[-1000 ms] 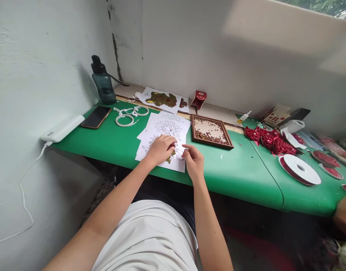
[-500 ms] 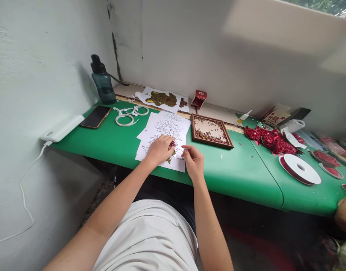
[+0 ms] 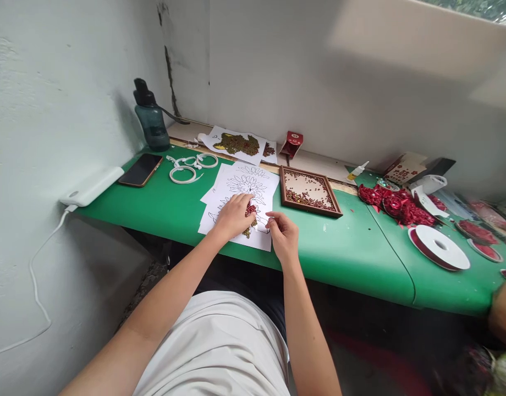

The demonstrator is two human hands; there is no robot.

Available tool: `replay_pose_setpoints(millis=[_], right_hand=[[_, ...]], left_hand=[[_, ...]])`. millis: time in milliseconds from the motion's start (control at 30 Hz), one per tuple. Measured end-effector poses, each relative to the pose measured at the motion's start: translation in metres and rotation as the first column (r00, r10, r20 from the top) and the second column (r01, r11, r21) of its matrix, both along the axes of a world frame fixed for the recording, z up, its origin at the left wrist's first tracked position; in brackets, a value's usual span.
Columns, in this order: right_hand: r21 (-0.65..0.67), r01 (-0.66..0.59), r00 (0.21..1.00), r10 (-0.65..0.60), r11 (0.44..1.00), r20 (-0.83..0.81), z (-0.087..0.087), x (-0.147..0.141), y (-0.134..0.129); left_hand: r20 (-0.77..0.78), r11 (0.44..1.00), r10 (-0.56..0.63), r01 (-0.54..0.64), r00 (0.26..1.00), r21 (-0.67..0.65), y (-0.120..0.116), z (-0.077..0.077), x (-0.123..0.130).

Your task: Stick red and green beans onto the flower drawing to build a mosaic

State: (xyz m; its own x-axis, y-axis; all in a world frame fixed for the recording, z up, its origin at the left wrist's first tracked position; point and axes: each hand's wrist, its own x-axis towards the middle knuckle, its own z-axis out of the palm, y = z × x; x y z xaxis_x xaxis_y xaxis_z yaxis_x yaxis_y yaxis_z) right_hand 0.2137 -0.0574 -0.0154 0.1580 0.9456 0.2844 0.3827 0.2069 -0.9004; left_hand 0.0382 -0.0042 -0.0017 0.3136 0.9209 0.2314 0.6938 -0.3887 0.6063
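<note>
Head view: the small patch of red and green grains [image 3: 250, 211] lies on the line-drawn sheet [image 3: 260, 243], just off the thumb side of the left hand [image 3: 234, 216] and to the left of the right hand [image 3: 284, 235]. From where I stand, its longer run goes roughly away from the person's body, red toward the far end and green toward the near one, so it crosses the gap between the hands instead of pointing at either. The left hand is plainly the nearer, right up against the patch, its thumb and index finger apart with some red grains showing between them; whatever its palm covers, I can't make out. The right hand sits on the other side, near the sheet's right edge, index finger reaching toward the patch and thumb close beneath it. Whether those tips meet or pinch a grain, I can't tell.

Farther out, beyond the right hand and a little to its right, a shallow framed tray [image 3: 311, 210] of loose grains rests on the green tabletop [image 3: 339, 247]. Past the left hand's fingertips, the drawing's petal outlines carry on up the paper, and a grain-covered picture [image 3: 237, 144] lies farther back still.
</note>
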Motion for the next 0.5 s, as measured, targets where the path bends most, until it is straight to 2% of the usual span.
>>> replay_pose_setpoints(millis=[200,400,500], right_hand=[[-0.009,0.002,1.000,-0.002,1.000,0.002,-0.0001,-0.0005,-0.0006],[-0.003,0.002,1.000,-0.002,1.000,0.002,-0.0019,0.0000,-0.0002],[0.018,0.014,1.000,-0.014,1.000,0.002,-0.0042,0.0003,0.0011]], left_hand=[[-0.047,1.000,-0.014,0.014,0.999,0.009,0.0030,-0.0033,0.0027],[0.002,1.000,-0.018,0.018,1.000,0.020,0.0038,-0.0054,0.0021],[0.075,1.000,-0.004,0.003,0.997,0.012,0.0033,-0.0044,-0.0010]])
